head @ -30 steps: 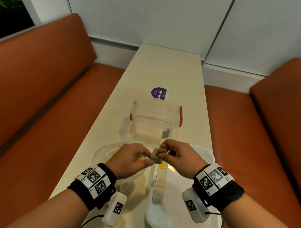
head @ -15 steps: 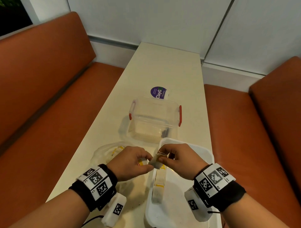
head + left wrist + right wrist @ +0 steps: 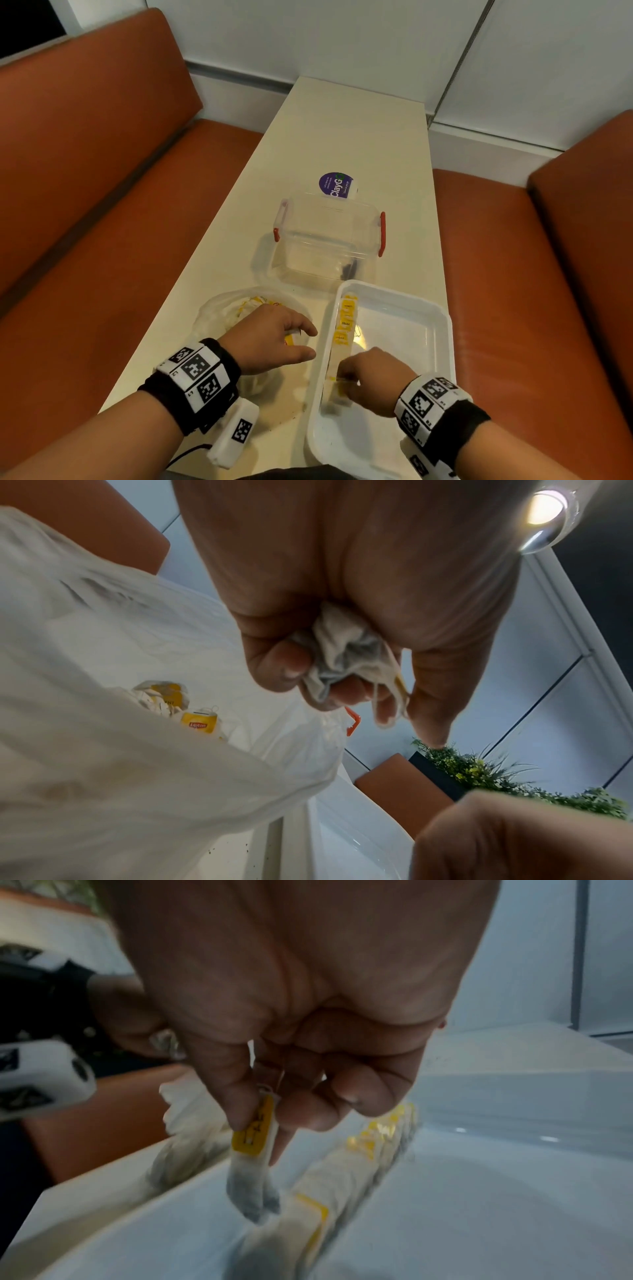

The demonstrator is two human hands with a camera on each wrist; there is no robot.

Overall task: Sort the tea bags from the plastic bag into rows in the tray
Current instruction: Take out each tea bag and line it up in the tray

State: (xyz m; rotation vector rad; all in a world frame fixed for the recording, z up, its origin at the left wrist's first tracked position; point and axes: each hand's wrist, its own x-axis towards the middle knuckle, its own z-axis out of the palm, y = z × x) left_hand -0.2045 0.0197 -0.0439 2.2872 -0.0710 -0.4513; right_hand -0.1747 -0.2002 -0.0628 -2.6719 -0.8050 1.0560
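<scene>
A white tray [image 3: 445, 329] lies on the table at the right, with a row of yellow-tagged tea bags [image 3: 346, 325] along its left wall. My right hand [image 3: 342, 380] is low inside the tray at the near end of that row. It pinches a tea bag [image 3: 253, 1191] by its yellow tag [image 3: 251, 1137], and the bag hangs just above the tray floor beside the row [image 3: 342, 1177]. My left hand [image 3: 308, 342] hovers over the crumpled plastic bag [image 3: 233, 308], fingers curled round a crumpled tea bag [image 3: 349, 653]. More tea bags [image 3: 198, 723] lie inside the plastic bag [image 3: 137, 764].
A clear plastic box [image 3: 329, 246] with red latches stands just beyond the tray, with a small dark item inside. A purple round label [image 3: 337, 185] lies behind it. Orange benches [image 3: 102, 205] flank the narrow table; its near edge is close to my wrists.
My hands, which met on one tea bag above the tray's left rim, have parted. The right went down into the tray with the tea bag; the left shifted left over the plastic bag.
</scene>
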